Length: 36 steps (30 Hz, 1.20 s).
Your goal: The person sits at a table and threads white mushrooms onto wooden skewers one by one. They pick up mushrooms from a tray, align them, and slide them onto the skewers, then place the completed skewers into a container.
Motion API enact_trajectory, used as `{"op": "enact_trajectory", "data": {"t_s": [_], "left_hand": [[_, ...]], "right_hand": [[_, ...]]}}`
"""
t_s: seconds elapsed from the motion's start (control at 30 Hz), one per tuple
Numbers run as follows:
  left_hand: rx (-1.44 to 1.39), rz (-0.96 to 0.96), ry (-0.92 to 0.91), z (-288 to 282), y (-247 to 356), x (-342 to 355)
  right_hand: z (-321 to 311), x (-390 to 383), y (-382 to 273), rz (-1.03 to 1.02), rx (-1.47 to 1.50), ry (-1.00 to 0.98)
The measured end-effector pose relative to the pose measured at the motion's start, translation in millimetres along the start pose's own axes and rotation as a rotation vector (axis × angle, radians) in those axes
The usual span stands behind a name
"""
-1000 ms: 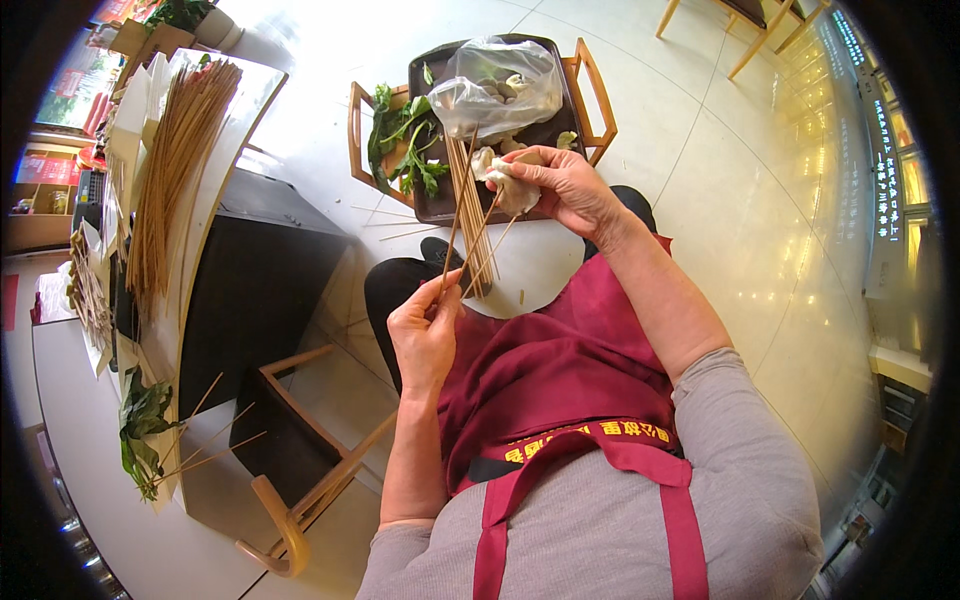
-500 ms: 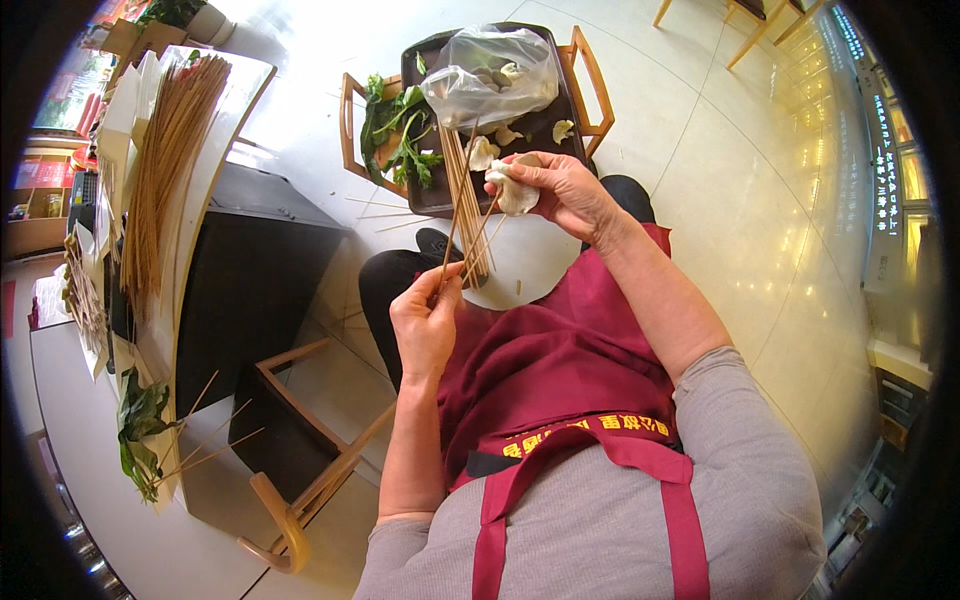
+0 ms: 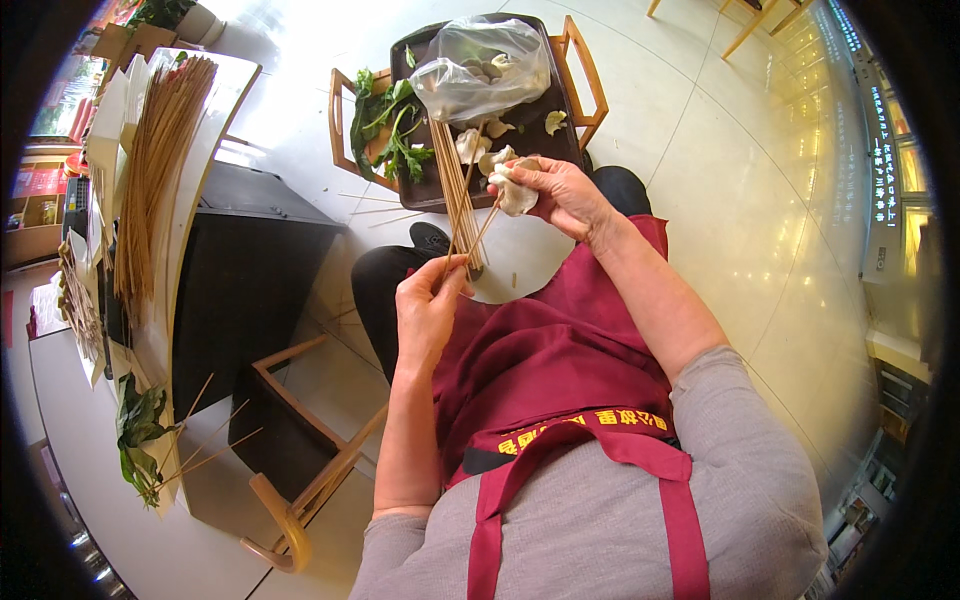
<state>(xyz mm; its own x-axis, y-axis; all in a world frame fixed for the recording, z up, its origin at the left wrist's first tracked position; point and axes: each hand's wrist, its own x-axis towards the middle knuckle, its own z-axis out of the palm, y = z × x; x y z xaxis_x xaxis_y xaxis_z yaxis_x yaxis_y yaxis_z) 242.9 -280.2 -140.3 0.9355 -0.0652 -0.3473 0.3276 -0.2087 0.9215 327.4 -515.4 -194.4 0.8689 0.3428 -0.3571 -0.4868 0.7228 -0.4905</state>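
Note:
Between the fingers of my left hand (image 3: 428, 312) is the lower end of a bamboo skewer (image 3: 486, 226), slanting up to the right. Its upper end meets a pale oyster mushroom (image 3: 517, 197); whether the point has gone in cannot be made out. My right hand (image 3: 572, 200) pinches that mushroom between thumb and fingers. Just left of it, a bundle of bamboo skewers (image 3: 450, 185) rests with its upper part on the dark tray (image 3: 402, 58) and its lower ends past the near edge, close to my left hand. Loose oyster mushroom pieces (image 3: 472, 146) lie on the tray.
A clear plastic bag (image 3: 480, 78) with mushrooms sits on the tray, beside green leafy stalks (image 3: 395, 125). Wooden handles (image 3: 590, 80) flank it. At left, many skewers (image 3: 160, 170) lie on a white counter, above a dark box (image 3: 255, 270) and a wooden chair (image 3: 300, 440).
The whole view has shifted slightly, with the tray and counter a little further left and up. Both hands keep nearly the same grip on the skewer and mushroom.

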Motion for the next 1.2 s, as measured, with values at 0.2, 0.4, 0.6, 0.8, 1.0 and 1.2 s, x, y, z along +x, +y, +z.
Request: {"op": "enact_trajectory", "data": {"t_s": [0.2, 0.4, 0.6, 0.8, 1.0, 1.2], "left_hand": [[0.200, 0.038, -0.005, -3, -18, 23], [0.329, 0.162, 0.059, 9, -45, 48], [0.417, 0.263, 0.095, 19, -68, 65], [0.453, 0.197, 0.081, 21, -67, 61], [0.411, 0.262, 0.153, 7, -50, 48], [0.346, 0.190, 0.195, -12, -43, 39]], "right_hand": [[-51, 15, -24, -0.106, -0.078, 0.088], [-88, 39, -39, -0.165, -0.509, 0.330], [-99, 56, -35, -0.390, -1.342, 0.534], [-86, 60, -23, -0.726, -1.874, 0.397], [-67, 93, 0, -0.490, -1.937, 0.222], [-71, 116, 9, -0.525, -1.920, 0.209]]}}
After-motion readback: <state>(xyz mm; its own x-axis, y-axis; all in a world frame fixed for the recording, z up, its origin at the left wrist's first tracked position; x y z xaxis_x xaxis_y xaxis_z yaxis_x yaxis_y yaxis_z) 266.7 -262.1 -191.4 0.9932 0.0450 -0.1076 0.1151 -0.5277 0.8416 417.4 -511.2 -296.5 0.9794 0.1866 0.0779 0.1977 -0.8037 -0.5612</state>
